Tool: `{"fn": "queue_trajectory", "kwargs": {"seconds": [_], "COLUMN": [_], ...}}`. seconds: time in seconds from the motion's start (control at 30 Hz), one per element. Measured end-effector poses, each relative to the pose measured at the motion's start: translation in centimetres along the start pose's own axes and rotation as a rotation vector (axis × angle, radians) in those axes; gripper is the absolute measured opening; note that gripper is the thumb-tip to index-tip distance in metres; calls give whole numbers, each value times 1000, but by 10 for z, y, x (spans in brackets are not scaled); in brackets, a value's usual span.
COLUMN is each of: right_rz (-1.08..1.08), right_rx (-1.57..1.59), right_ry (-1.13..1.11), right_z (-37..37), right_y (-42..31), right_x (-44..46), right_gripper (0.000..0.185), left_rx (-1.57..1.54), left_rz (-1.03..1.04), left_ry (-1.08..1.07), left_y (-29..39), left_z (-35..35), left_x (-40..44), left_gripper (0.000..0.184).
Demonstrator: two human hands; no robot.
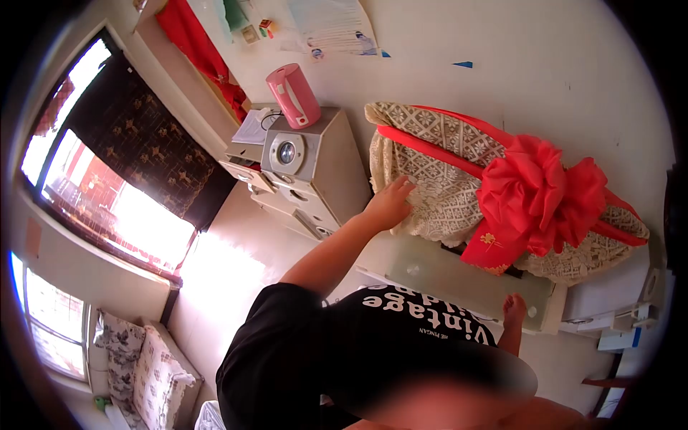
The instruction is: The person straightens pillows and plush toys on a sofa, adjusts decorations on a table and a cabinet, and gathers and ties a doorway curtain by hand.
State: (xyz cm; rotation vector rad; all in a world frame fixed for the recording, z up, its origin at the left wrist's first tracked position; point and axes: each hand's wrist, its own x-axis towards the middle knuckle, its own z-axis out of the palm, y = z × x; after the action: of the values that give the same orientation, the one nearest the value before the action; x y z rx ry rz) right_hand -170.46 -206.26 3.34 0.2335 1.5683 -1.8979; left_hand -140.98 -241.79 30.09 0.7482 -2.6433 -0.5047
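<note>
A cream lace cover (444, 208) with a floral pattern is draped over a wide, upright object against the wall; what lies under it is hidden. A red ribbon with a large red fabric bow (537, 193) crosses it. My left hand (390, 206) is at the cover's lower left part, its fingers slightly apart against the lace. On the right, my right hand (514, 309) hangs in front of the glass-topped stand (459, 276), below the bow. Its fingers are loosely bent and nothing shows in them.
Left of the lace cover stands a cabinet (340, 154) with a pink kettle (294, 97) on top and an open drawer (247, 174). A dark curtain (140, 136) hangs at the bright window. A patterned sofa (161, 373) sits at the lower left. White equipment (609, 287) stands at right.
</note>
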Motion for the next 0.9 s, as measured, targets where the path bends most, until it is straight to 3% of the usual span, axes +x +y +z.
{"fn": "queue_trajectory", "kwargs": {"seconds": [0.17,0.27,0.53,0.67,0.83,0.9], "right_rz": [43,85,100,179,145,134], "right_rx": [9,-82,-238,-360,-660,-756], "right_ry": [-265,-184,-356,-359,-602,-706], "right_z": [44,82,176,257,375,419], "right_y": [21,31,59,99,166,192], "right_x": [10,-3,-68,-103,-174,-207], "right_gripper": [17,16,14,13,15,15], "left_rx": [-33,-20,-112,-124,-161,-189], "left_rz": [-3,8,-133,-208,-293,-348], "left_ry": [-36,-41,-182,-105,-2,-65], "left_y": [-14,-25,-84,-134,-196,-212], "left_z": [-25,-39,-98,-135,-166,-178], "left_x": [-44,-72,-175,-243,-332,-361], "left_gripper": [41,40,40,39,38,38]}}
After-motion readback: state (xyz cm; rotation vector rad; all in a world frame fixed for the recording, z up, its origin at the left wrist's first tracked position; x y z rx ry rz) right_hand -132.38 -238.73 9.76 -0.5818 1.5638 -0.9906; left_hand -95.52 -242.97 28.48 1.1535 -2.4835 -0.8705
